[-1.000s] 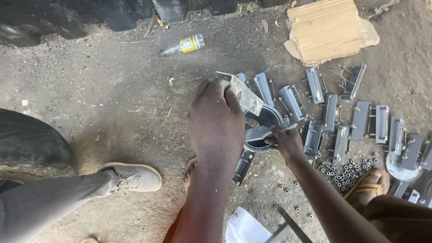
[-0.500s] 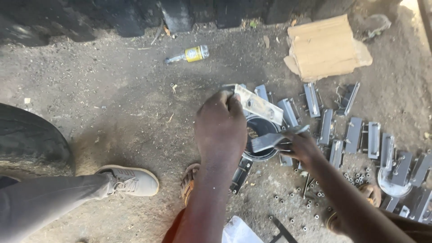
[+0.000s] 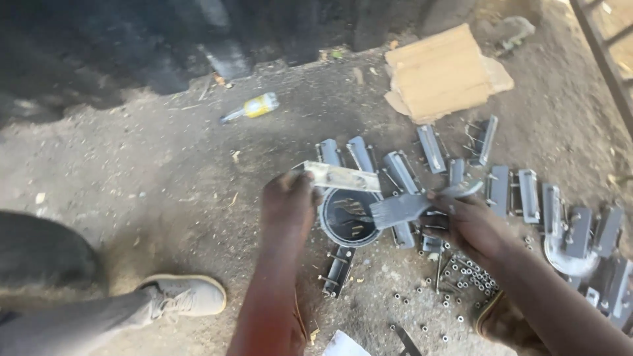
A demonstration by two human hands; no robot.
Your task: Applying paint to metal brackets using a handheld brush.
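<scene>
My left hand (image 3: 287, 206) grips a pale metal bracket (image 3: 343, 177) by its left end and holds it level above a round tin of dark paint (image 3: 347, 219). My right hand (image 3: 469, 221) holds a flat paintbrush (image 3: 403, 207) whose bristles point left, over the tin's right rim and just under the bracket. The tin stands on the dirt ground between my two hands.
Several grey painted metal brackets (image 3: 501, 188) lie in rows on the dirt to the right, with loose nuts and bolts (image 3: 461, 277) in front. A folded cardboard piece (image 3: 443, 71) lies at the back, a small yellow bottle (image 3: 254, 107) at the left. My shoe (image 3: 188, 295) rests lower left.
The bracket in my left hand has tipped from slanted to nearly level. My right hand has brought the brush up from the tin toward the bracket. The view shifted left.
</scene>
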